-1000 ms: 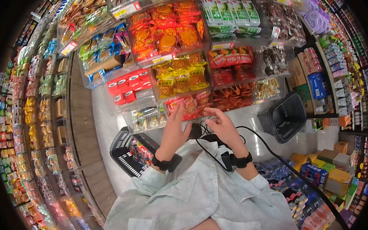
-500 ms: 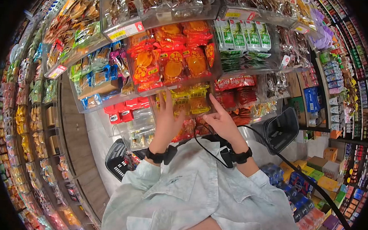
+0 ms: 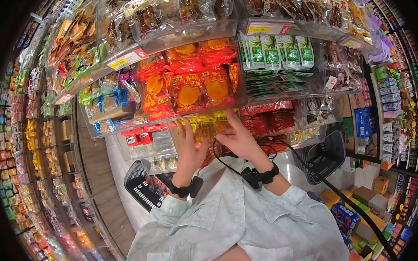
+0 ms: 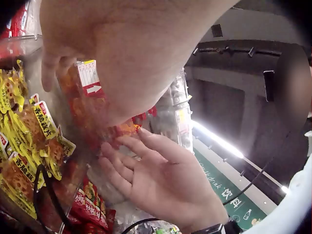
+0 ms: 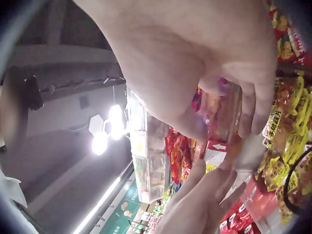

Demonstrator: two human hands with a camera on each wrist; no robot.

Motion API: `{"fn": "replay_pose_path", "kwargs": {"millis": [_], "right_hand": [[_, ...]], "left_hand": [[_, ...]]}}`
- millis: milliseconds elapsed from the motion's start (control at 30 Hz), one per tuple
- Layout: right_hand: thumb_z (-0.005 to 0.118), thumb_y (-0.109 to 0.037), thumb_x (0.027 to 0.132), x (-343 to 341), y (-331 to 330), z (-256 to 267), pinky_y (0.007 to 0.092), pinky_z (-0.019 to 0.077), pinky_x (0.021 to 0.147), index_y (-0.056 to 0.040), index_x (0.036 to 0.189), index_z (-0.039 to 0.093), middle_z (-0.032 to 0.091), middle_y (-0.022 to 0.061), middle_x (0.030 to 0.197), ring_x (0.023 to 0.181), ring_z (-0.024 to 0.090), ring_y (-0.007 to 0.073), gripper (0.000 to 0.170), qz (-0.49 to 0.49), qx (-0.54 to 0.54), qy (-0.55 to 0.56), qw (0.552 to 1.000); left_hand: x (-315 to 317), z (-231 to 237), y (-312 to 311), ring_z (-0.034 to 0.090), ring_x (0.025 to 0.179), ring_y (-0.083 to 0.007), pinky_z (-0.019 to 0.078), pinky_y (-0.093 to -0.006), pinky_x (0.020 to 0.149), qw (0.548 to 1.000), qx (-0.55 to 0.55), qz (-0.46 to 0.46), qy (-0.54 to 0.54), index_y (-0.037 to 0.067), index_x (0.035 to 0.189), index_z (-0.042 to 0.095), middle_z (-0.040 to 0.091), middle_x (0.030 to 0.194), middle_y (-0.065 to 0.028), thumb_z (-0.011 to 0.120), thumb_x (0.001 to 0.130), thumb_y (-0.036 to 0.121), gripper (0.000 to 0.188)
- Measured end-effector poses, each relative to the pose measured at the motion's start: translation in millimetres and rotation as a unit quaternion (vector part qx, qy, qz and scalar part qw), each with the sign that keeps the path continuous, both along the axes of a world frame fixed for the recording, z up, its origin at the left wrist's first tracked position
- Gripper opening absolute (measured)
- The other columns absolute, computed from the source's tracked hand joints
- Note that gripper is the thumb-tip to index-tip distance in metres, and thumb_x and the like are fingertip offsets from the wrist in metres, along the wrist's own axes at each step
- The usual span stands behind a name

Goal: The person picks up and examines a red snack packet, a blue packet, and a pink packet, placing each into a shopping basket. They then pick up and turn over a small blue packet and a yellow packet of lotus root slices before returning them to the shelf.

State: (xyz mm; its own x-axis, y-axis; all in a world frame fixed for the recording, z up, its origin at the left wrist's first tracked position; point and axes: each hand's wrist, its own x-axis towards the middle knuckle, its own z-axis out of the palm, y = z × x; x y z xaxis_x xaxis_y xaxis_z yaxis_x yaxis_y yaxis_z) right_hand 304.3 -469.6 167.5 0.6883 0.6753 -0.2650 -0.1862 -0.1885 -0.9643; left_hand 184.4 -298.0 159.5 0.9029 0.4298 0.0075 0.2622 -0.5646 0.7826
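In the head view my left hand (image 3: 190, 153) reaches up, fingers straight, to the lower front edge of a clear bin (image 3: 169, 116). That bin holds red packets (image 3: 189, 94) with round orange snacks showing. My right hand (image 3: 242, 138) is at the same bin's right part, its index finger stretched toward the edge. Behind the fingers lie yellow snack packets (image 3: 209, 122), partly covered by both hands. The right wrist view shows a price tag (image 5: 215, 153) on the bin front between the hands. Neither hand holds a packet.
Green-and-white packets (image 3: 277, 51) fill the bin to the right. Black shopping baskets stand on the floor, one at left (image 3: 140, 183) and one at right (image 3: 328, 158). A black cable (image 3: 331, 184) runs past my right side. Stacked boxes (image 3: 371, 200) stand at lower right.
Both hands have risen from the lower red packets to the front edge of the red-packet bin, fingers reaching higher. The camera has come closer to the shelf, so the bins look larger and lower.
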Motion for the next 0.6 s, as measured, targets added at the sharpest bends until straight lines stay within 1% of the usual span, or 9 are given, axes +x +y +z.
{"fn": "replay_pose_path", "kwargs": {"millis": [100, 167, 200, 300, 367, 400, 467, 567, 600], "right_hand": [[0.073, -0.009, 0.095, 1.6, -0.2, -0.9, 0.0330, 0.0593, 0.095, -0.0025, 0.167, 0.018, 0.010, 0.0229, 0.174, 0.114, 0.067, 0.0202, 0.091, 0.004, 0.002, -0.001, 1.000], [0.074, -0.006, 0.095, 1.3, -1.2, -2.8, 0.0324, 0.0588, 0.095, -0.0089, 0.169, 0.019, 0.013, 0.0168, 0.175, 0.113, 0.064, 0.0183, 0.092, -0.001, -0.003, -0.001, 1.000], [0.074, -0.005, 0.095, 2.4, -1.5, -2.3, 0.0324, 0.0589, 0.095, -0.0095, 0.169, 0.019, 0.015, 0.0168, 0.175, 0.112, 0.064, 0.0185, 0.092, 0.000, -0.008, -0.009, 1.000], [0.072, -0.003, 0.095, -0.7, -7.8, 6.2, 0.0327, 0.0590, 0.094, -0.0106, 0.169, 0.019, 0.018, 0.0170, 0.173, 0.112, 0.066, 0.0191, 0.092, -0.016, -0.029, -0.033, 0.999], [0.071, -0.002, 0.096, -3.5, -12.6, 18.3, 0.0329, 0.0591, 0.093, -0.0105, 0.170, 0.017, 0.020, 0.0169, 0.173, 0.113, 0.066, 0.0195, 0.091, -0.044, -0.051, -0.053, 0.996], [0.070, -0.002, 0.096, -5.3, -16.4, 12.4, 0.0329, 0.0589, 0.093, -0.0100, 0.170, 0.016, 0.020, 0.0171, 0.173, 0.113, 0.066, 0.0196, 0.092, -0.085, -0.040, -0.040, 0.995], [0.069, -0.001, 0.096, -10.7, -25.3, -5.6, 0.0329, 0.0584, 0.093, -0.0089, 0.170, 0.013, 0.021, 0.0177, 0.173, 0.115, 0.066, 0.0200, 0.093, -0.166, -0.018, -0.014, 0.986], [0.073, -0.003, 0.094, -11.1, -31.5, -1.9, 0.0332, 0.0588, 0.093, -0.0030, 0.169, 0.006, 0.034, 0.0212, 0.162, 0.114, 0.067, 0.0219, 0.101, -0.274, -0.004, -0.066, 0.959], [0.072, -0.002, 0.095, -5.7, -33.2, -7.3, 0.0323, 0.0582, 0.093, -0.0045, 0.169, 0.001, 0.026, 0.0206, 0.168, 0.116, 0.066, 0.0214, 0.103, -0.280, 0.004, -0.070, 0.958]], "left_hand": [[1.7, -2.7, -1.5, 0.016, 0.158, -0.0523, 0.0504, -0.0422, 0.109, 1.000, 0.025, 0.003, -0.007, -0.005, 0.165, 0.014, 0.007, 0.166, -0.0441, 0.072, 0.097, 0.013, 0.091], [0.3, -7.2, -1.2, 0.017, 0.157, -0.0524, 0.0498, -0.0426, 0.110, 1.000, 0.031, -0.002, 0.002, -0.005, 0.165, 0.014, 0.008, 0.166, -0.0438, 0.072, 0.097, 0.013, 0.091], [0.2, -8.8, 0.1, 0.017, 0.157, -0.0524, 0.0495, -0.0429, 0.110, 0.999, 0.033, -0.006, 0.005, -0.005, 0.165, 0.014, 0.008, 0.166, -0.0436, 0.071, 0.097, 0.013, 0.091], [2.6, -6.9, 4.4, 0.018, 0.153, -0.0609, 0.0313, -0.0517, 0.122, 0.997, 0.063, -0.049, 0.004, -0.003, 0.166, 0.008, 0.013, 0.163, -0.0466, 0.071, 0.096, 0.020, 0.097], [4.3, 2.2, -1.6, 0.022, 0.152, -0.0600, 0.0319, -0.0509, 0.122, 1.000, -0.006, -0.024, 0.006, -0.006, 0.165, 0.009, 0.016, 0.163, -0.0456, 0.070, 0.096, 0.020, 0.096], [5.9, 5.6, -3.0, 0.024, 0.152, -0.0595, 0.0322, -0.0505, 0.122, 0.999, -0.040, -0.012, 0.007, -0.007, 0.164, 0.009, 0.017, 0.164, -0.0451, 0.070, 0.096, 0.020, 0.095], [4.7, -1.4, -1.4, 0.026, 0.151, -0.0585, 0.0335, -0.0494, 0.122, 0.999, -0.032, -0.024, -0.004, -0.009, 0.163, 0.008, 0.018, 0.163, -0.0448, 0.070, 0.096, 0.019, 0.096], [3.6, -8.5, 1.5, 0.029, 0.151, -0.0569, 0.0342, -0.0482, 0.122, 0.998, -0.040, -0.047, 0.015, -0.013, 0.162, 0.005, 0.019, 0.163, -0.0446, 0.069, 0.097, 0.018, 0.096], [5.3, -10.3, 2.6, 0.029, 0.151, -0.0564, 0.0342, -0.0479, 0.122, 0.997, -0.045, -0.055, 0.027, -0.013, 0.161, 0.004, 0.018, 0.163, -0.0446, 0.069, 0.097, 0.018, 0.097]]}}
